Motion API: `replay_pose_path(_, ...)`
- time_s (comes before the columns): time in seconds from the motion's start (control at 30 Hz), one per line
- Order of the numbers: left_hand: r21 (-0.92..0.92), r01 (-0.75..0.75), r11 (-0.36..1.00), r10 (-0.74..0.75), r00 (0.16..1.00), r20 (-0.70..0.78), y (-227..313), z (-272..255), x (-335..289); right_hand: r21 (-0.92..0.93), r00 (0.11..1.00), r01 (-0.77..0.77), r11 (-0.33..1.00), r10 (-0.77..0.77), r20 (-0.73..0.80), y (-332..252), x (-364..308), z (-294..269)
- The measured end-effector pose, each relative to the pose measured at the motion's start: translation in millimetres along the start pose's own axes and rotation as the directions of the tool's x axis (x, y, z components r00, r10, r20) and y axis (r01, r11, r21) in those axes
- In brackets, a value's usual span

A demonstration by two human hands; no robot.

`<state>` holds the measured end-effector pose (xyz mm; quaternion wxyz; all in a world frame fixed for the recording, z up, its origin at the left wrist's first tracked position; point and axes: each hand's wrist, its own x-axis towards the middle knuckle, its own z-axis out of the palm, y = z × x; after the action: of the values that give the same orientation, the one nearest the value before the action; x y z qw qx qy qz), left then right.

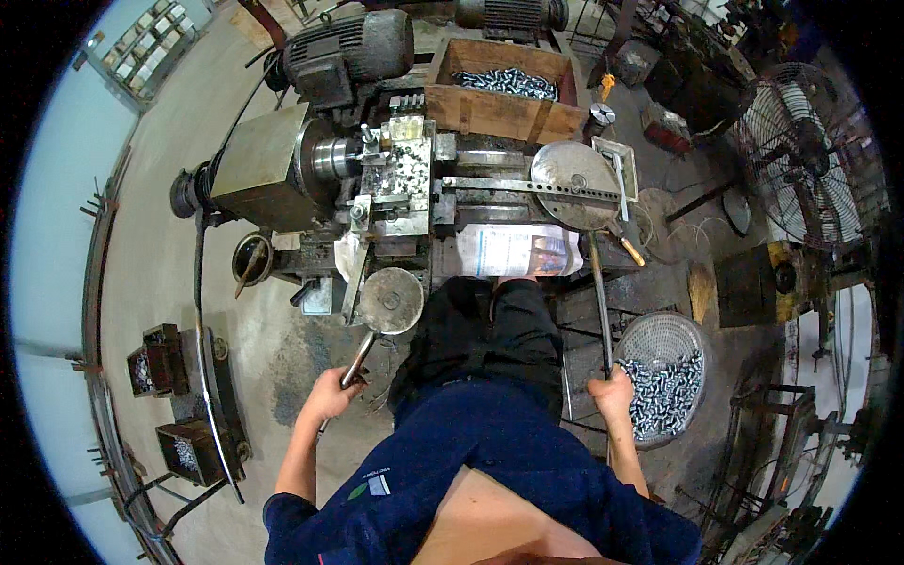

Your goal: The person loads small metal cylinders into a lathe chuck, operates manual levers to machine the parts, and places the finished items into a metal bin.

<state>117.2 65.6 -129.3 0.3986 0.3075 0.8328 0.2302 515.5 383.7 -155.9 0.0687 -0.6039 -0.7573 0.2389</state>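
Lathe levers run toward twelve o'clock from us; our left hand (330, 394) grips the short lever (359, 359); our right hand (612, 391) clasps the long rod (600, 301).

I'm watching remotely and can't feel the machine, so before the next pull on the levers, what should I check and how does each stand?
1. Left hand has a grip on the short lever handle below the round handwheel: ok.
2. Right hand is closed on the end of the long straight lever bar: ok.
3. Workpiece seated in the chuck: cannot tell, too small.
4. Wire basket of metal parts sits beside the right hand: ok.
5. Wooden box behind the machine holds parts: ok.
6. Knee and trouser leg clear of the machine bed: not ok, right against it.
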Motion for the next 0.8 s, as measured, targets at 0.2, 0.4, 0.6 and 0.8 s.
replay_pose_path(0.2,-0.004,-0.041,0.999,0.041,0.999,0.002,8,-4,-1,-0.062,1.0,0.008,0.998,-0.007,0.023,-2,4,-1)
replay_pose_path(0.4,-0.065,0.03,0.997,-0.029,0.999,0.018,10,-4,-4,-0.387,1.0,-0.008,0.922,0.007,-0.004,35,47,-23)
replay_pose_path(0.6,-0.051,0.012,0.999,-0.005,0.99,0.142,8,-10,0,-0.533,0.958,-0.277,0.799,0.186,-0.218,86,173,-84)
replay_pose_path(0.8,-0.514,0.016,0.857,0.156,0.944,0.29,11,-35,7,-0.497,0.883,-0.404,0.768,0.185,-0.431,71,236,-81)
